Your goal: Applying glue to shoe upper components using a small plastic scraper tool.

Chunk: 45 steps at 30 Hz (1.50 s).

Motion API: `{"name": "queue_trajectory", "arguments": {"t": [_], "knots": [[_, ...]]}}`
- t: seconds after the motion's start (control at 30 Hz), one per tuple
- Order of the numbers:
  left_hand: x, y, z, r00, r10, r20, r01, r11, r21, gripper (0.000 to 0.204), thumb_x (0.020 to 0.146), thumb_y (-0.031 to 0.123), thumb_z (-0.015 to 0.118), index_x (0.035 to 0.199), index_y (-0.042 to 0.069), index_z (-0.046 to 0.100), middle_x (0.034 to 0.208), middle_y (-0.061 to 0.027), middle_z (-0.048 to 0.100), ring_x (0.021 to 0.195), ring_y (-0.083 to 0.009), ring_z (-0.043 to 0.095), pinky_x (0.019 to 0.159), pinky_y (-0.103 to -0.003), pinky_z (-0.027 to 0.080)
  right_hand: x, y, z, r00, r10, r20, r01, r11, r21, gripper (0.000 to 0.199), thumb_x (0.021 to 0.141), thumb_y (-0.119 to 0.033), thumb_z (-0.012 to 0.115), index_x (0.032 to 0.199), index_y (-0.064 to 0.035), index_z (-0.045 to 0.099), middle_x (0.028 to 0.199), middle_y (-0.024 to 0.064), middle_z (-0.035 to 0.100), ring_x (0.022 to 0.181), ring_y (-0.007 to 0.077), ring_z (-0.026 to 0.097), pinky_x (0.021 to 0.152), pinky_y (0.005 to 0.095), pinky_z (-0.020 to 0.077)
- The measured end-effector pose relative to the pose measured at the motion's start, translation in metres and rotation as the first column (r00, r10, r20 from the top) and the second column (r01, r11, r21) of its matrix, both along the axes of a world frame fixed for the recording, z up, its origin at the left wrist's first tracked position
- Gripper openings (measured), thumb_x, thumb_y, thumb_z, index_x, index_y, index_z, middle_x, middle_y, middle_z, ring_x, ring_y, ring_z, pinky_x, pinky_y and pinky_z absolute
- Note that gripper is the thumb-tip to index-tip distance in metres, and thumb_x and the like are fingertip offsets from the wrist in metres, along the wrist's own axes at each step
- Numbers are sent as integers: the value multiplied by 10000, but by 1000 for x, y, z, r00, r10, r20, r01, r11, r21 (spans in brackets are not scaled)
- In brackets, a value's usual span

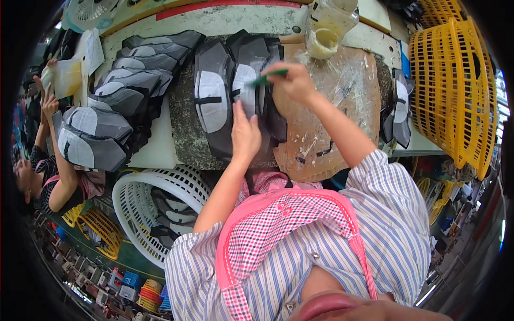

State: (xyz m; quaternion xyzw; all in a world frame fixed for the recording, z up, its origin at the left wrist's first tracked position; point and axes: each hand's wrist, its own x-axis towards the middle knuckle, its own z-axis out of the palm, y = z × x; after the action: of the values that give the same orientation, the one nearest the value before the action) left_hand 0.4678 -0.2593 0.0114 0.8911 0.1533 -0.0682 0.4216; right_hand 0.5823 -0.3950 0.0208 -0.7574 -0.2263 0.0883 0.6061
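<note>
My right hand (pixel 296 84) is closed round the green handle of a small brush (pixel 263 79), whose tip is blurred over a grey-white patch. That patch lies on a dark shoe-upper-like piece (pixel 247 64) in the middle of the table. Lower on the same piece, my left hand (pixel 246 134) rests with its fingers stretched out flat, their tips at the patch's bottom edge. Just left lies a stack of similar dark pieces (pixel 213 91), each patch crossed by a black strip. More dark layers show under my right hand's side of the piece.
Overlapping dark pieces (pixel 120 101) fan out at left, near a co-worker's hand (pixel 50 101). A stained cardboard sheet (pixel 326 117) and a residue-coated plastic jar (pixel 324 43) are at right. Yellow baskets (pixel 452 85) stand far right; a white basket (pixel 128 214) holds pieces below the table.
</note>
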Motion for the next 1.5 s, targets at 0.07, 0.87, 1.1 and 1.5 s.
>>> {"name": "queue_trajectory", "arguments": {"t": [0.07,0.87,1.1,1.5], "knots": [[10,11,3,983,51,-179,-59,997,-39,444,786,140,416,1183,1,273,1020,-228,481,944,-343,471,811,-361,362,4,-1,-1,998,-28,-47,25,998,-64,92,710,-8,544,792,-22,581,687,21,567,648,78,503,572,223,399],[47,21,11,985,157,-65,-170,924,-344,438,650,72,616,1033,-55,445,928,-128,534,799,-188,517,723,-272,395,71,-147,-1,682,-640,354,714,687,-134,207,702,-221,600,617,-37,556,496,49,522,401,126,454,414,249,359],[50,37,14,932,3,-362,-322,463,-826,209,803,79,457,990,-11,428,901,-64,523,792,-131,517,732,-244,403,-3,-107,8,803,-437,-405,540,821,186,160,726,-186,590,700,-32,558,605,17,543,450,71,463,408,192,375],[30,27,-20,941,173,-292,-335,339,-879,123,809,71,445,915,10,460,872,-56,523,779,-118,495,719,-246,395,-39,-28,-11,968,149,-203,-168,982,-81,79,698,10,545,760,-28,574,684,11,549,634,82,504,582,221,411]]}}
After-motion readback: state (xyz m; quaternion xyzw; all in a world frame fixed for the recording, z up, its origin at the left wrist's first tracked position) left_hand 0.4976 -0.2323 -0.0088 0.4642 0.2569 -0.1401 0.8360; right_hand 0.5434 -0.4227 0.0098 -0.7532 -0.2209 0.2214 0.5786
